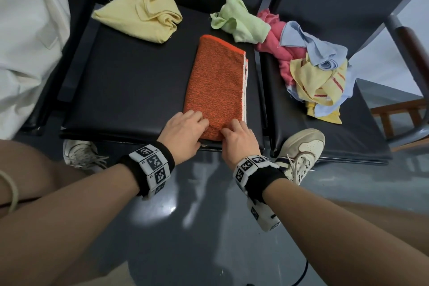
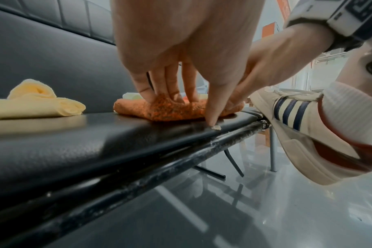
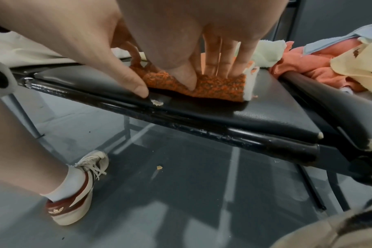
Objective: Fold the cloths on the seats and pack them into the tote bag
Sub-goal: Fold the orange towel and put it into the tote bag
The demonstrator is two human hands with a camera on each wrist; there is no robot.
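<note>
Orange and fuzzy, the orange cloth [image 1: 217, 87] lies folded into a long strip on the middle seat [image 1: 130, 86], with its near end at the front edge. The left hand [image 1: 183, 132] and the right hand [image 1: 239, 140] are both on that near end. The fingers [image 2: 170, 87] of the left hand press down on top and its thumb points to the seat beside the cloth. The right hand's fingers lie on top too, and its thumb digs into the edge. Each grip looks like a light pinch, maybe to lift this end for the next fold.

The layers could slide apart if the hands lift unevenly, because the white underside [image 1: 245, 90] already peeks out on the right. The end could also slip off the front edge.

A pale yellow cloth [image 1: 144, 9] lies loose at the back of the same seat. A green cloth [image 1: 239, 20] sits near the far end of the orange one and may get in the way of folding. A heap of cloths [image 1: 311, 67] waits on the next seat. The white tote bag [image 1: 27, 42] seems to be on the left.
</note>
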